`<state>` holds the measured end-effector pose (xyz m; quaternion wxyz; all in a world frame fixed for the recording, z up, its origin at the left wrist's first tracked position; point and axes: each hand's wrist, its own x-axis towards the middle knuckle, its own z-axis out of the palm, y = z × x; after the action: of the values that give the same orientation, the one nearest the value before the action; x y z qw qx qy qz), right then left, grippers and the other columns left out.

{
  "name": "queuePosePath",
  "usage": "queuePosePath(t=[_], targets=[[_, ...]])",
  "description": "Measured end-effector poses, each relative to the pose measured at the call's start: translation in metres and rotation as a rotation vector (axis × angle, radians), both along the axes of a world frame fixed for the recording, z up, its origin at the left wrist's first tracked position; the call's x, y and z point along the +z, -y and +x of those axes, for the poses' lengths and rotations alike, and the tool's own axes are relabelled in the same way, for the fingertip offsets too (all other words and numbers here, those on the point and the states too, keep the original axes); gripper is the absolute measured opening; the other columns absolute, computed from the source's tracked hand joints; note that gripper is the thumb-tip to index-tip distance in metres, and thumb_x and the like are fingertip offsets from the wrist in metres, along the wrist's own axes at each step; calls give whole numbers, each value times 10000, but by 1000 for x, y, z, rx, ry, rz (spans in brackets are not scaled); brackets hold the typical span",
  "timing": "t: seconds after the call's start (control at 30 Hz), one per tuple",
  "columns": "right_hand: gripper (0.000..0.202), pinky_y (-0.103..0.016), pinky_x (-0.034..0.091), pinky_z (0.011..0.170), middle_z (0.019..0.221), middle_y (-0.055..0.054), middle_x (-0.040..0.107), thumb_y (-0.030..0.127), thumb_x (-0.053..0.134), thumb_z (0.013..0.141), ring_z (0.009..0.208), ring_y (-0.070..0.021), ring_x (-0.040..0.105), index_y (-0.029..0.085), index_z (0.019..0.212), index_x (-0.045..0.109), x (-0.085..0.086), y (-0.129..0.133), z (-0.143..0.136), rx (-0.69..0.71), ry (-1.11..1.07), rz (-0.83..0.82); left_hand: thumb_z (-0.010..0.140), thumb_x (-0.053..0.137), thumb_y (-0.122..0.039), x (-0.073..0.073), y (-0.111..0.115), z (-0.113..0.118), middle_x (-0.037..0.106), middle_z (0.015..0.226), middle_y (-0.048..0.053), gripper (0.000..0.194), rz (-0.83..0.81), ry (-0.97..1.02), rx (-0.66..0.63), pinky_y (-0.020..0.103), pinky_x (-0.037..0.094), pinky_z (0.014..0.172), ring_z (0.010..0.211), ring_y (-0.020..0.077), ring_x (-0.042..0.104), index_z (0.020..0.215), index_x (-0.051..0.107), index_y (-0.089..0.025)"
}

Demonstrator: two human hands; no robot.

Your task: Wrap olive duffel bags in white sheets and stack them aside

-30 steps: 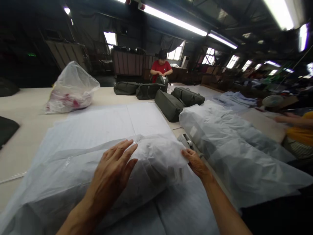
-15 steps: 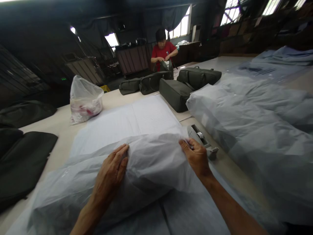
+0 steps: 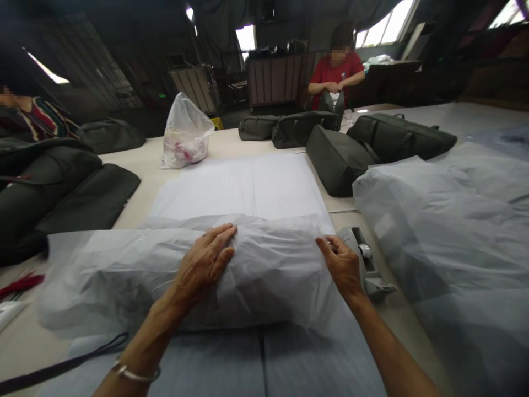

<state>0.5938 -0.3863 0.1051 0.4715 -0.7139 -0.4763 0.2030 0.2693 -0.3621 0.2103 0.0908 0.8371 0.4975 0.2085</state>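
Observation:
A long bundle in translucent plastic wrap (image 3: 268, 275) lies crosswise on a stack of white sheets (image 3: 223, 184); something dark shows faintly inside it. My left hand (image 3: 206, 255) rests flat on top of the bundle near its middle, fingers stretched out. At the bundle's right end, my right hand (image 3: 341, 263) pinches the edge of the plastic between thumb and fingers. A grey tape dispenser (image 3: 366, 259) sits on the table just beyond my right hand.
Dark green bags (image 3: 339, 160) stand along the far side, others (image 3: 91, 198) at the left. A large plastic-wrapped pile (image 3: 450, 231) fills the right. A clear bag (image 3: 185, 138) stands behind the sheets. One person (image 3: 336, 71) works opposite; another (image 3: 41, 118) is at far left.
The view has swung left, bringing a second person and a dark strap into sight. The bundle now lies straighter across the sheets, with both hands still on it.

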Motion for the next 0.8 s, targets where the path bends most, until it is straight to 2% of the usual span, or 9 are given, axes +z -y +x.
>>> queuePosePath(t=[0.07,0.17,0.3,0.37,0.47,0.53,0.63,0.7,0.8], targets=[[637,-331,480,733,939,-86,677,666,559,823,817,-226,624,150,1191,627,15,2,2,-21,14,32,990,339,-481,1,-1,0,539,1407,94,489,-26,30,-17,459,346,1164,1313,234,481,1345,524,-199],[597,-465,453,966,1330,-151,563,546,475,930,1160,-305,569,178,1400,469,66,21,-13,-81,127,261,995,320,-491,5,-1,-2,501,1442,96,506,-58,145,-39,442,347,1166,1344,234,447,1354,515,-193],[554,-542,264,1163,1521,-90,392,450,413,983,1412,-323,335,258,1498,339,134,41,-72,419,452,470,1011,295,-438,15,11,-15,485,1450,95,468,45,360,13,408,371,1151,1350,217,440,1363,490,-200],[627,-565,187,1197,1554,-72,347,489,456,963,1452,-329,254,273,1525,279,137,35,-105,702,621,431,1009,341,-390,20,23,-29,496,1441,91,420,142,354,55,428,330,1174,1359,225,428,1355,497,-211],[693,-591,170,1197,1557,-93,337,555,482,938,1453,-333,256,246,1525,284,111,11,-131,836,778,278,991,409,-315,15,51,-62,532,1404,78,364,271,353,133,441,295,1181,1348,232,436,1323,530,-229],[687,-571,218,1190,1556,-101,336,579,451,944,1442,-311,290,231,1518,303,94,-3,-132,851,803,189,980,425,-306,-4,78,-88,632,1249,63,299,271,460,230,372,409,1083,1213,211,549,1202,612,-235],[659,-540,228,1196,1570,-77,314,577,400,965,1455,-273,270,245,1522,285,96,-15,-130,846,788,141,940,465,-461,-60,127,-113,675,832,38,334,-1,719,452,291,521,780,823,191,636,830,666,-218],[654,-530,211,1204,1573,-66,308,574,376,973,1464,-259,247,253,1531,257,109,-22,-138,832,771,158,850,504,-641,-108,154,-114,616,670,42,486,-410,939,630,312,517,653,668,204,604,663,605,-204],[665,-517,186,1212,1570,-71,315,595,351,972,1468,-250,239,233,1525,277,126,-39,-166,874,799,111,724,620,-681,-166,172,-100,688,793,123,514,-1134,1447,947,393,549,682,763,290,676,787,644,-172]])
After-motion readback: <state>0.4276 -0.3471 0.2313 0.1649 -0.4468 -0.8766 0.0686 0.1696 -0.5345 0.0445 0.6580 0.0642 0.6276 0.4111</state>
